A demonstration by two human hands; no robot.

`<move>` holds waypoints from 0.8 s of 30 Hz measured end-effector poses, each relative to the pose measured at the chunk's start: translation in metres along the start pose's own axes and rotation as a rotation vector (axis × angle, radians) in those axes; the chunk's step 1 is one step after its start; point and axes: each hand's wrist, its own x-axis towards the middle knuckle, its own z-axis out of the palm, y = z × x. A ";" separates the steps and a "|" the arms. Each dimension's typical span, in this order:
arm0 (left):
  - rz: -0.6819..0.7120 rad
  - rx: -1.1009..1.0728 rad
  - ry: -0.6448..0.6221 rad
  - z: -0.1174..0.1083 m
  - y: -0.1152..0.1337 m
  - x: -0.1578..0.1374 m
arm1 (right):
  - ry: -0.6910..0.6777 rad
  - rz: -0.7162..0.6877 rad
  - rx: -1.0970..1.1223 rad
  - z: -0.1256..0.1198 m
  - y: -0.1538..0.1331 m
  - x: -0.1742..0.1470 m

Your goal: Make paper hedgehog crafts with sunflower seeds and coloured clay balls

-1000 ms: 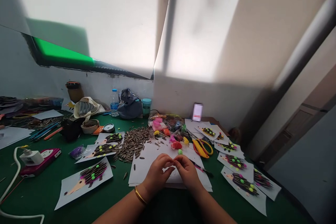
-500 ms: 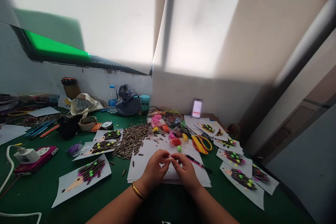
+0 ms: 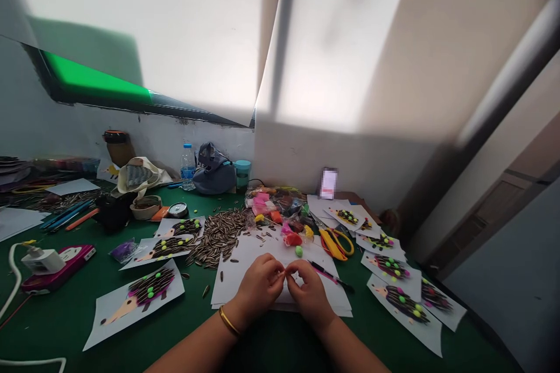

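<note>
Over a stack of white paper (image 3: 251,250), my left hand (image 3: 261,281) and my right hand (image 3: 308,288) meet fingertip to fingertip. Both are closed in a pinch, and whatever sits between the tips is too small to make out. A gold bangle circles my left wrist. Just beyond the fingers lie a small green clay ball (image 3: 298,251) and a red clay lump (image 3: 292,239). Beside my right hand rests a black and pink pen (image 3: 326,273). A heap of striped sunflower seeds (image 3: 221,236) spreads to the left of the paper.
Seed-covered hedgehog pictures lie on the left (image 3: 135,300) and right (image 3: 405,306). Yellow-handled scissors (image 3: 335,243) and bagged coloured clay (image 3: 266,204) sit behind the paper. A phone (image 3: 328,182) leans at the wall. A pink power strip (image 3: 61,268) lies far left.
The fingertips of both hands have shifted slightly and pressed closer together, and the right fingers are more curled. The camera view has moved a little; the things on the table stay put.
</note>
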 end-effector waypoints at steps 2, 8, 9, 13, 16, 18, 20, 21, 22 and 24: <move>-0.006 -0.023 -0.011 0.001 -0.002 0.001 | -0.008 -0.015 -0.007 -0.001 0.001 0.000; -0.050 -0.134 -0.034 0.002 -0.008 0.003 | -0.008 -0.096 -0.049 -0.003 -0.002 0.001; -0.054 -0.139 -0.031 0.002 -0.008 0.003 | 0.006 -0.100 -0.069 -0.003 -0.004 0.002; -0.064 -0.138 -0.015 0.001 -0.004 0.003 | 0.079 -0.052 -0.108 -0.004 -0.005 0.003; -0.080 -0.168 0.006 0.000 -0.004 0.003 | 0.137 0.051 -0.067 -0.007 0.001 0.004; -0.097 -0.213 0.012 0.000 -0.007 0.003 | 0.150 0.092 -0.023 -0.008 0.005 0.005; -0.117 -0.271 0.009 0.002 -0.011 0.004 | 0.122 0.087 0.026 -0.009 0.007 0.005; -0.128 -0.302 0.000 0.003 -0.013 0.004 | 0.099 0.073 0.048 -0.009 0.008 0.005; -0.140 -0.329 -0.012 0.004 -0.014 0.004 | 0.073 0.058 0.068 -0.008 0.007 0.005; -0.158 -0.369 -0.049 0.005 -0.016 0.003 | 0.033 0.034 0.093 -0.007 0.004 0.004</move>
